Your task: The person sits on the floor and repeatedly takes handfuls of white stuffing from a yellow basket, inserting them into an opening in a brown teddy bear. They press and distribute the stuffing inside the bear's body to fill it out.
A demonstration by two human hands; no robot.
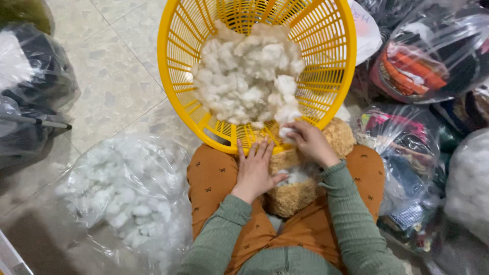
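Round yellow basket [326, 76] at twelve o'clock, tilted toward the lap, heaped with white stuffing [249, 76]. Clear bag of white fluff [127, 198] at eight o'clock on the tiled floor [112, 76]. Brown plush toy [295, 193] in the lap at six o'clock, just under the basket rim. Left hand [254, 170] laid flat on the toy, fingers spread open. Right hand [310, 142] at the rim, fingers pinched round a small tuft of stuffing [286, 131].
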